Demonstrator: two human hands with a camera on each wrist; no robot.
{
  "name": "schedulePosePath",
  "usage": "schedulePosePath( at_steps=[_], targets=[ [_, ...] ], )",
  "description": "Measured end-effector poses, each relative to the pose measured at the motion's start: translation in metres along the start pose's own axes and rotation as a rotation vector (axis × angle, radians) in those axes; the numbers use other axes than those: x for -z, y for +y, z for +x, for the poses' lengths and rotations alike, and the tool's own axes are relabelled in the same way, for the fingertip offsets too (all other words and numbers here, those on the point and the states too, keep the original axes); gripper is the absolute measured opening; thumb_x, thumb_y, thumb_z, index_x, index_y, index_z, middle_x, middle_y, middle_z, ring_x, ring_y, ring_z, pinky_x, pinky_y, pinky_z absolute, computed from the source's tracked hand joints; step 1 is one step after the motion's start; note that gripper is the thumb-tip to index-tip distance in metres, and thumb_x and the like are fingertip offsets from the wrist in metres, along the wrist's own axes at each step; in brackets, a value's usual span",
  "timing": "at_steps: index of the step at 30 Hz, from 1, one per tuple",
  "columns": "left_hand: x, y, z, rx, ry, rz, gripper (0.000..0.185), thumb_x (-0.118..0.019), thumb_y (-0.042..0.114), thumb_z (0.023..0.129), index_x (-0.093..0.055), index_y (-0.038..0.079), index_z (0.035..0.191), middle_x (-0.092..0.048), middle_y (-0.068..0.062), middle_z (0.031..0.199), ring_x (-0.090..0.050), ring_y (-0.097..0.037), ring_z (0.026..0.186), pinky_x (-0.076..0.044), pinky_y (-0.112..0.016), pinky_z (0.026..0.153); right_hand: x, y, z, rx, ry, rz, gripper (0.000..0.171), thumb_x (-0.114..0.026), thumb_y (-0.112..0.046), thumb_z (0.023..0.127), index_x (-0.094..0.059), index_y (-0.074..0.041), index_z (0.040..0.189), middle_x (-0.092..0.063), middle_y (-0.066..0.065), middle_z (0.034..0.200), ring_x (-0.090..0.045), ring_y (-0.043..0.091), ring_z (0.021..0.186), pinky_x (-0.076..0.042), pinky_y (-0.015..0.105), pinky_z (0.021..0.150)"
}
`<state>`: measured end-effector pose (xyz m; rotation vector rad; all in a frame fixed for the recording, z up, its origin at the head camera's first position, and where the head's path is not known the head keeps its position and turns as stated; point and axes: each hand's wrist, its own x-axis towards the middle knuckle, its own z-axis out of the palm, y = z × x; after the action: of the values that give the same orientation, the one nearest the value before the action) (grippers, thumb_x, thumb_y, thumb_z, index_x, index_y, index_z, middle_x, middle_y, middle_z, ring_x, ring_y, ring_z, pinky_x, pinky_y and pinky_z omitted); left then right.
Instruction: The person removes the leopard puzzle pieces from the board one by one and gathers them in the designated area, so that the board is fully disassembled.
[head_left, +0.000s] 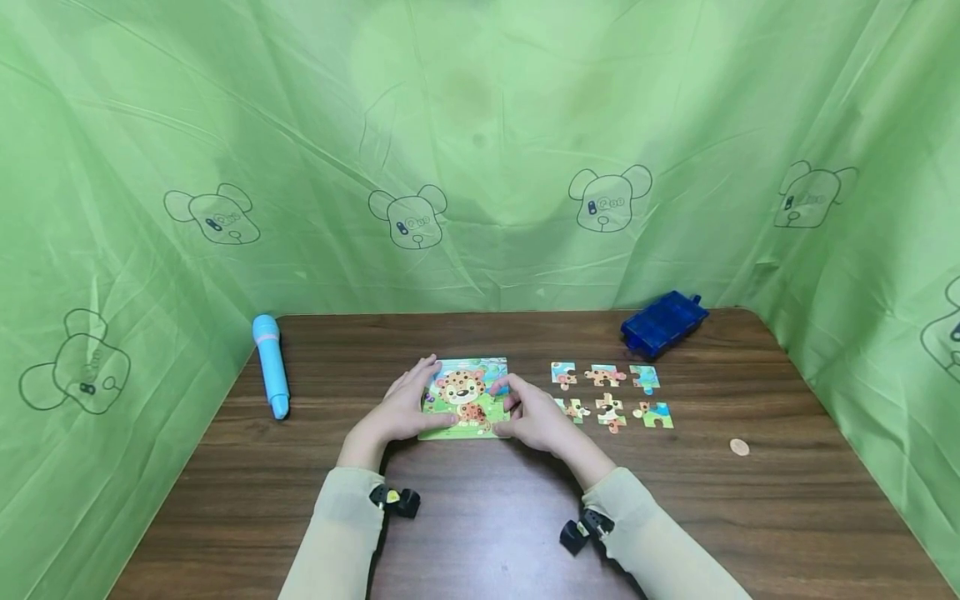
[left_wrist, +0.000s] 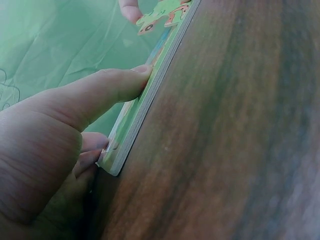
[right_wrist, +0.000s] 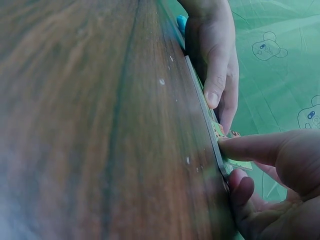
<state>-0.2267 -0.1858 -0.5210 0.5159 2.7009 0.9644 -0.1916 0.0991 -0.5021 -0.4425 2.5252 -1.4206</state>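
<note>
A jigsaw puzzle (head_left: 468,387) with a spotted leopard cub on green lies flat on the table in the head view. My left hand (head_left: 397,410) grips its left side, thumb on the picture and fingers along the edge. Over the puzzle's right side, my right hand (head_left: 538,418) pinches a puzzle piece (left_wrist: 161,16) between thumb and fingers. In the left wrist view that piece tilts up from the board, green with orange spotted parts. The right wrist view has the right thumb (right_wrist: 250,148) on it. Several loose pieces (head_left: 605,377) lie in two rows beyond my right hand.
A blue translucent plastic box (head_left: 664,323) sits at the back right of the wooden table (head_left: 480,533). Far left lies a light-blue toy microphone (head_left: 272,367). A small beige disc (head_left: 739,447) rests at the right. Green cloth (head_left: 495,275) hangs behind and at both sides.
</note>
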Motion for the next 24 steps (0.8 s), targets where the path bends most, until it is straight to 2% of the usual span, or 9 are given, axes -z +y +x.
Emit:
schedulePosePath(
  at_steps=[9, 13, 19, 24],
  targets=[
    [-0.0014, -0.0032, -0.0006, -0.010, 0.004, 0.012, 0.112, -0.086, 0.059, 0.089, -0.032, 0.008, 0.172, -0.018, -0.010, 0.183, -0.011, -0.032, 0.169, -0.009, -0.061, 0.134, 0.0030, 0.0024, -0.0008, 0.048, -0.012, -0.002, 0.044, -0.086, -0.004, 0.090, -0.067, -0.016, 0.129, -0.069, 0.008, 0.101, -0.065, 0.014, 0.082, -0.057, 0.035, 0.077],
    [-0.0015, -0.0042, -0.0012, -0.014, 0.008, 0.010, 0.112, -0.086, 0.060, 0.089, -0.032, 0.008, 0.172, -0.019, -0.010, 0.183, -0.012, -0.032, 0.169, -0.009, -0.061, 0.134, 0.0034, 0.0028, -0.0005, 0.052, -0.008, 0.009, 0.037, -0.082, -0.003, 0.095, -0.069, -0.014, 0.129, -0.069, 0.007, 0.099, -0.064, 0.014, 0.080, -0.055, 0.032, 0.074],
    [-0.0014, -0.0045, -0.0015, -0.014, 0.010, 0.001, 0.114, -0.087, 0.060, 0.088, -0.031, 0.009, 0.173, -0.019, -0.010, 0.183, -0.013, -0.033, 0.169, -0.010, -0.063, 0.133, 0.0037, 0.0034, 0.0001, 0.012, -0.004, 0.092, 0.035, -0.078, -0.002, 0.098, -0.072, -0.010, 0.131, -0.071, 0.005, 0.097, -0.067, 0.016, 0.075, -0.055, 0.029, 0.065],
    [-0.0011, -0.0042, -0.0011, -0.011, 0.014, 0.004, 0.115, -0.088, 0.059, 0.087, -0.030, 0.010, 0.173, -0.020, -0.009, 0.182, -0.013, -0.033, 0.169, -0.011, -0.064, 0.133, 0.0077, 0.0040, -0.0006, -0.016, -0.011, 0.169, 0.036, -0.077, 0.000, 0.098, -0.072, -0.008, 0.133, -0.073, 0.009, 0.098, -0.070, 0.022, 0.075, -0.058, 0.031, 0.064]
  ],
)
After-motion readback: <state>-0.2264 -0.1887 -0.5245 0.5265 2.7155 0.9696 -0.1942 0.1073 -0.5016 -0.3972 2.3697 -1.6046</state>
